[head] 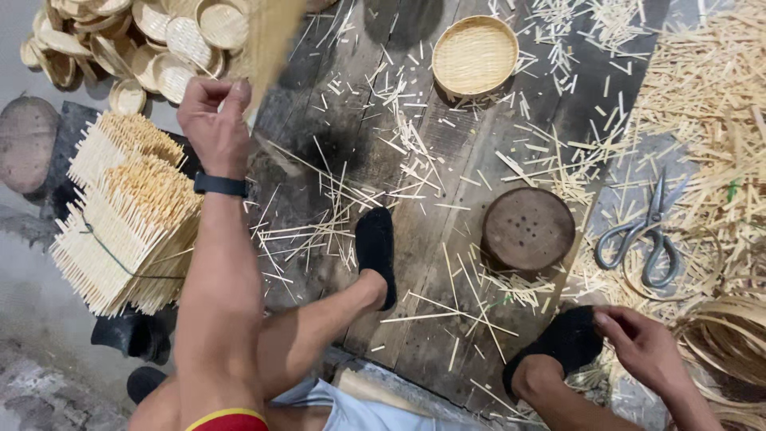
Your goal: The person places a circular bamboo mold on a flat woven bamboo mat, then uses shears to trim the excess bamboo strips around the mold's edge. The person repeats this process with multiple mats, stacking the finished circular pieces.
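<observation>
Bamboo everywhere. Far left of the round dark wooden block (527, 229), tied bundles of pale bamboo sticks (128, 211). Left hand (214, 120), up-left of the block, fingers pinched shut on a blurred woven bamboo piece (271, 40). Right hand (642, 345), below-right of the block, fingers loosely curled beside coiled bamboo strips (730, 335); whether it holds anything, cannot tell.

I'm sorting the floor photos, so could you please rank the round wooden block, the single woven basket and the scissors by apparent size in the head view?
1. Wooden block and basket: look about alike, so no ranking.
2. Scissors: smallest.
</observation>
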